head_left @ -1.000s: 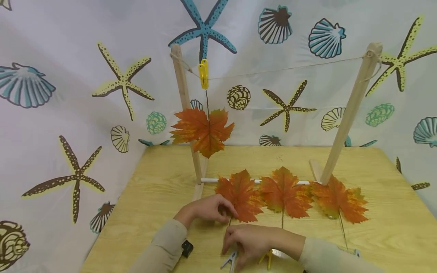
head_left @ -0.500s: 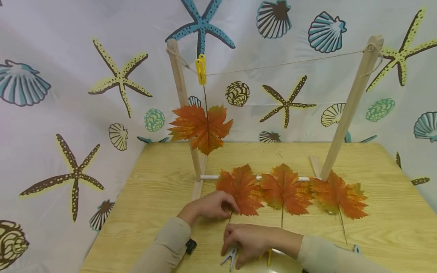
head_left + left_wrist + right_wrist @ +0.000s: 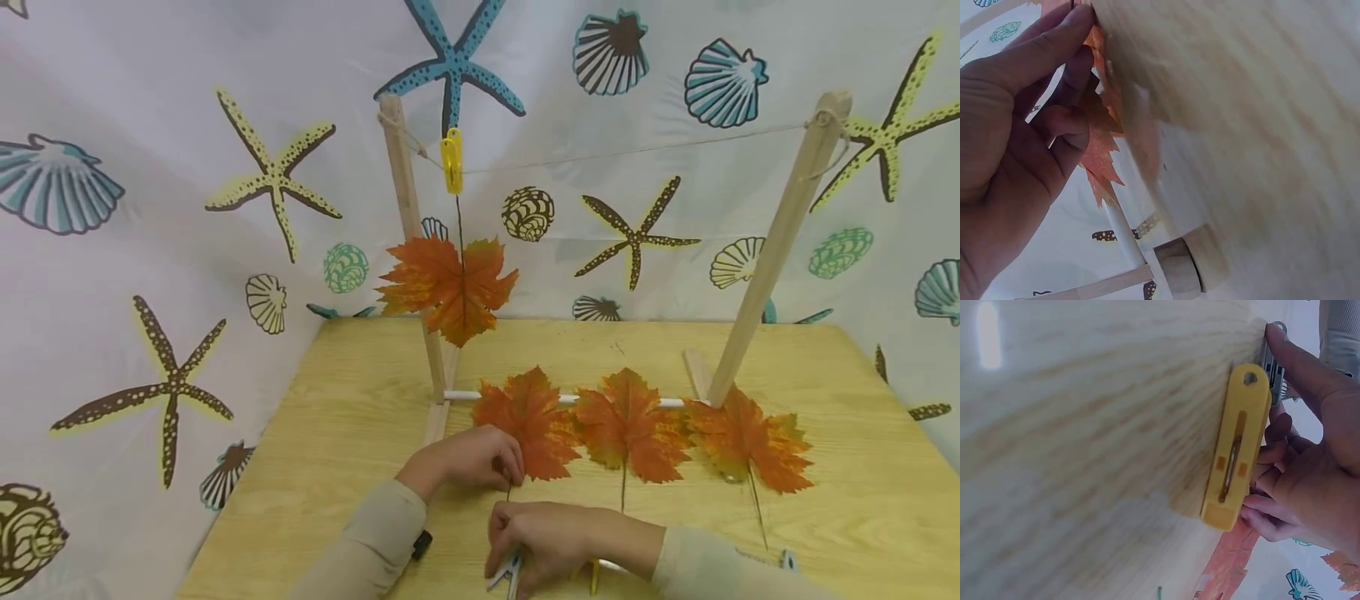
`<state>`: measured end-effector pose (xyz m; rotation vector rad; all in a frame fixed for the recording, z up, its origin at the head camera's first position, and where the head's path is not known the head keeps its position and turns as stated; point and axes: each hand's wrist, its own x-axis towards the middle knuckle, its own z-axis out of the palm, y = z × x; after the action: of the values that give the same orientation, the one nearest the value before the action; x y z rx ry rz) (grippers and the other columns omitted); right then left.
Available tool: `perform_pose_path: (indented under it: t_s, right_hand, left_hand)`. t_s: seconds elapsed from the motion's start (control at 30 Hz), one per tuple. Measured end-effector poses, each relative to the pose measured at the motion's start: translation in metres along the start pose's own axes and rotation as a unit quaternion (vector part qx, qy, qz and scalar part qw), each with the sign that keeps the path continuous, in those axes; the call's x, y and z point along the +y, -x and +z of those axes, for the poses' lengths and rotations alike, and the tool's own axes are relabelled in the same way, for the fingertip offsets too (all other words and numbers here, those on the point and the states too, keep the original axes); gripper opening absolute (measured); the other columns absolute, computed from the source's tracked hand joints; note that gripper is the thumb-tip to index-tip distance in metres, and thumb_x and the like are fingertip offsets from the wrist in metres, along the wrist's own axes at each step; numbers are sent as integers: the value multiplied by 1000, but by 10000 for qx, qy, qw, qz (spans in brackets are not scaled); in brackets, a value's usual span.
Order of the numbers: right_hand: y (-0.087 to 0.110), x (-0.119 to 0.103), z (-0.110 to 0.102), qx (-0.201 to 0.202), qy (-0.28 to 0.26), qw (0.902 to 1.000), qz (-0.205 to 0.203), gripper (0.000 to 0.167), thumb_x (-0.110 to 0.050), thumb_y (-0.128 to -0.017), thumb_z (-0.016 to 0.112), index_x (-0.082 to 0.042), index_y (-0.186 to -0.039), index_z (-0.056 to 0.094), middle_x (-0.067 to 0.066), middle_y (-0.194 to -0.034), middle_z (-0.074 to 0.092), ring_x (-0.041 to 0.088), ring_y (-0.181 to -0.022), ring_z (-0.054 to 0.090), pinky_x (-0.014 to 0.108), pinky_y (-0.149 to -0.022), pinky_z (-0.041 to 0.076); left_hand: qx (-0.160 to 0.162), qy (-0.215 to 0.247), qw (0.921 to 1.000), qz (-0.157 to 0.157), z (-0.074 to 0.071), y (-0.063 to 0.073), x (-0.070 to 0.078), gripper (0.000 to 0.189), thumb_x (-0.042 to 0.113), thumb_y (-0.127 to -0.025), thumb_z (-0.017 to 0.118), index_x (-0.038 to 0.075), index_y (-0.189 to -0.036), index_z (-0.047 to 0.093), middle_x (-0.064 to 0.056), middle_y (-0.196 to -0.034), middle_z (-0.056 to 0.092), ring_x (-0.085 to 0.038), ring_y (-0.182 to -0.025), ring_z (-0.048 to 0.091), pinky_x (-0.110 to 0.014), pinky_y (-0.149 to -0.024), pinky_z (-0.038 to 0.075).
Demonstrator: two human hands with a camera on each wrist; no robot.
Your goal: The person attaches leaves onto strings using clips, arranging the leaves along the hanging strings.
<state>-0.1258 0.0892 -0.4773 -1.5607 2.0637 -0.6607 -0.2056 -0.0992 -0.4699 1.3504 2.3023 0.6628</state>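
My left hand [image 3: 468,460] pinches the stem of an orange artificial maple leaf [image 3: 531,425] lying leftmost in a row on the table. In the left wrist view, its thumb and finger meet at the leaf's base. Just in front, my right hand [image 3: 547,540] grips a grey-white clothespin [image 3: 507,573], partly hidden by the fingers. A yellow clothespin [image 3: 1235,450] lies beside that hand, close to the camera in the right wrist view. Two more maple leaves, a middle one [image 3: 628,427] and a right one [image 3: 748,440], lie with their stems toward me.
Behind the row stands a wooden frame [image 3: 780,250] with a string [image 3: 637,152] across its top. A yellow clothespin [image 3: 452,162] holds a hanging maple leaf [image 3: 453,287] at the string's left end. Another pale clothespin [image 3: 789,560] lies at the right, by my sleeve.
My right fingers now cover slightly more of the grey-white clothespin. The left hand stays at the leaf's stem, and the head view has shifted a little.
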Motion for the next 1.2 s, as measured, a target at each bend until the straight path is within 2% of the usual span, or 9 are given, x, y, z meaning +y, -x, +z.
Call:
perform_pose_path:
  t_s: [0.17,0.3,0.4,0.67,0.77,0.97,1.1,1.2]
  right_hand:
    - [-1,1,8,-27,-76,9996,-281,29,-14,-87,76,-16,-116,76,-4,-113,59,-8,-98,46,6,-84,43]
    - [-1,0,10,41,63,9992,-398,25,-18,-90,75,-17,-115,76,-5,-111,62,-8,-98,50,5,-85,42]
    - [-1,0,11,102,169,9987,-463,23,-24,-91,75,-18,-113,76,-6,-106,65,-8,-96,51,3,-83,41]
    - [2,3,4,401,13,9955,-861,21,-19,-89,77,-13,-109,76,-3,-105,72,-9,-99,58,5,-85,45]
    - [3,4,1,479,-35,9953,-842,22,-20,-90,76,-13,-110,76,-3,-105,73,-10,-98,58,6,-84,46]
    - [5,3,-3,733,-265,9944,-708,22,-26,-90,75,-15,-110,75,-6,-95,70,-6,-78,52,5,-73,43]
    - [7,1,-3,907,-539,9911,-811,23,-28,-91,74,-15,-110,75,-4,-85,66,0,-68,46,8,-65,41]
    - [8,-1,-3,1042,-553,9885,-947,23,-28,-91,73,-14,-110,75,-3,-81,64,-1,-65,45,9,-62,42]
  left_hand:
    - [-356,372,9986,-80,5,-1,4,15,0,-84,77,8,-96,81,-1,-106,74,-2,-93,66,-14,-81,51]
    - [-501,582,9966,-294,8,-1,7,12,3,-82,79,10,-92,82,3,-102,75,1,-92,65,-14,-82,52]
    - [-540,557,9967,-238,8,-2,8,9,4,-83,78,10,-89,82,3,-98,75,2,-92,65,-14,-82,51]
    - [-353,608,9975,104,5,-7,6,9,1,-84,77,9,-84,81,1,-88,74,4,-78,63,-13,-72,52]
    - [-301,534,9980,149,2,-8,6,9,1,-84,76,9,-84,80,1,-88,74,5,-77,62,-12,-72,52]
    - [-228,502,9983,201,-3,-6,7,8,3,-85,75,9,-86,80,-1,-90,74,3,-80,63,-13,-75,52]
    - [-184,612,9979,130,-4,-4,8,7,4,-87,74,9,-88,79,-1,-90,74,2,-81,63,-14,-76,52]
    - [-194,699,9974,28,-3,-3,9,7,6,-89,73,11,-91,78,1,-91,74,4,-81,63,-15,-76,53]
